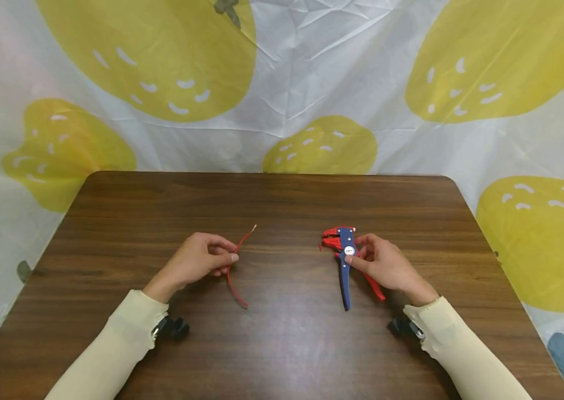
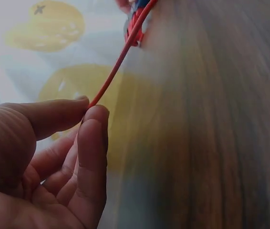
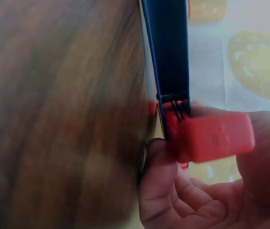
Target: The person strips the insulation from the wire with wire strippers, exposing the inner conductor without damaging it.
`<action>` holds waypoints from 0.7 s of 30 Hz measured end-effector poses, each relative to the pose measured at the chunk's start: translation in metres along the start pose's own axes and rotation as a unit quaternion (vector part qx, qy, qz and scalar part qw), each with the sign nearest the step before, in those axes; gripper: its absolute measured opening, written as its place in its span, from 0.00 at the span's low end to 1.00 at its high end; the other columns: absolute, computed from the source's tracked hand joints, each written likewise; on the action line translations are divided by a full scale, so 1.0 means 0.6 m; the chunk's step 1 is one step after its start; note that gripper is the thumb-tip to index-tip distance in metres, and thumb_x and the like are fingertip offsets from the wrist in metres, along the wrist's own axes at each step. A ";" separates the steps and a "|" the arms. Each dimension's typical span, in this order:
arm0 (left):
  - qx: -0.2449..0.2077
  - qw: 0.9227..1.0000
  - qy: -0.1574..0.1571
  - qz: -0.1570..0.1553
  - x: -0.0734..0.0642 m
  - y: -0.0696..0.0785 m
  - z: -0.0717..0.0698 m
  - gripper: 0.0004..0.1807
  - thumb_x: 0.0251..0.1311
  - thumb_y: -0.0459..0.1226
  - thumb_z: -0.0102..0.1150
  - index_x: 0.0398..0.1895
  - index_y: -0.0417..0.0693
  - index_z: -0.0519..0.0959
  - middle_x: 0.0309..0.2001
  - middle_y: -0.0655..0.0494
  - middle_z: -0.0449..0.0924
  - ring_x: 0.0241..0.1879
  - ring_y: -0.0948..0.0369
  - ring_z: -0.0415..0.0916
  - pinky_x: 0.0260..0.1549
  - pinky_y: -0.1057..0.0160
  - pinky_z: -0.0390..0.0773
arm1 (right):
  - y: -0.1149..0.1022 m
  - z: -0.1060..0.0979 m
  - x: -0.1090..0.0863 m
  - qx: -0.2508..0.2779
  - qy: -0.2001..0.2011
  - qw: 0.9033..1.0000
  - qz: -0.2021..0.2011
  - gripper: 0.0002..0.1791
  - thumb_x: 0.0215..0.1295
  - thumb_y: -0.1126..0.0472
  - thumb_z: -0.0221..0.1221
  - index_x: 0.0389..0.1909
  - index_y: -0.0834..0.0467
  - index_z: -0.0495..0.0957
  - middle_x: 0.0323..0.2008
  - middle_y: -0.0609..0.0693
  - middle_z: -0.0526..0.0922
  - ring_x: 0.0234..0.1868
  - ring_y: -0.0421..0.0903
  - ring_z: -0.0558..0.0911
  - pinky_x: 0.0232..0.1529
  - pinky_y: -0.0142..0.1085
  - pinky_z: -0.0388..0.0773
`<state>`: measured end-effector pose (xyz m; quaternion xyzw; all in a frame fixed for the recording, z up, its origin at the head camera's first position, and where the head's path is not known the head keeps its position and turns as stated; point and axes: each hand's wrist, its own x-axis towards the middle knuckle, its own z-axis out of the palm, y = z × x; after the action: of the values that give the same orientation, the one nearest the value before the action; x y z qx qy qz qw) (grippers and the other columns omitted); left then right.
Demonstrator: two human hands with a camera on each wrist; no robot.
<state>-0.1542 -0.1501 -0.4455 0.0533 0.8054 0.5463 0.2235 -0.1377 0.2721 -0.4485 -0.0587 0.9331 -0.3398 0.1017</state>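
Observation:
Between thumb and fingertips, my left hand pinches a thin red wire near its middle. The wire's upper end shows a short bare copper-coloured tip, and its lower end curves toward me. To the right, my right hand holds a blue and red wire stripper near its pivot, its head facing left and its handles spread apart. A tiny red scrap lies beside the stripper's head; whether it touches the tool I cannot tell. In the right wrist view, the red handle's end partly covers the fingers.
Both hands are over a brown wood-grain table with rounded far corners. Behind its far edge hangs a white cloth printed with yellow fruit. A small black device sits at the left wrist, another black device at the right.

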 end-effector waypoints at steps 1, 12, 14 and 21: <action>-0.002 1.000 -0.002 -0.004 0.002 -0.003 -0.001 0.17 0.66 0.35 0.72 0.55 0.36 0.85 0.38 0.43 0.90 0.29 0.62 0.85 0.30 0.66 0.86 | 0.000 0.000 0.000 -0.002 0.000 1.000 -0.001 0.29 0.69 0.49 0.70 0.60 0.65 0.76 0.35 0.50 0.87 0.32 0.41 0.80 0.34 0.33 0.73; 0.046 0.999 0.017 -0.002 0.008 -0.033 -0.003 0.13 0.63 0.37 0.75 0.48 0.41 0.87 0.33 0.51 0.90 0.26 0.62 0.85 0.28 0.63 0.87 | -0.001 -0.005 0.002 -0.056 -0.007 0.998 -0.012 0.29 0.68 0.47 0.70 0.59 0.65 0.78 0.31 0.48 0.85 0.29 0.42 0.79 0.33 0.37 0.75; 0.055 0.998 0.019 -0.003 0.007 -0.034 -0.001 0.12 0.62 0.37 0.75 0.46 0.42 0.87 0.32 0.52 0.90 0.26 0.62 0.86 0.28 0.63 0.87 | -0.001 -0.006 0.002 -0.059 -0.010 0.998 -0.010 0.29 0.69 0.47 0.70 0.59 0.65 0.78 0.31 0.48 0.85 0.29 0.42 0.79 0.33 0.38 0.75; 0.076 0.997 0.028 -0.002 0.006 -0.034 0.001 0.11 0.62 0.38 0.76 0.44 0.44 0.87 0.30 0.54 0.89 0.25 0.62 0.86 0.28 0.63 0.87 | 0.002 -0.006 -0.003 -0.075 0.004 0.997 -0.008 0.28 0.68 0.47 0.70 0.57 0.63 0.80 0.31 0.46 0.87 0.32 0.41 0.81 0.36 0.38 0.76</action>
<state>-0.1538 -0.1562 -0.4651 0.0535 0.8509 0.4841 0.1969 -0.1371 0.2756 -0.4464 -0.0727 0.9558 -0.2700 0.0906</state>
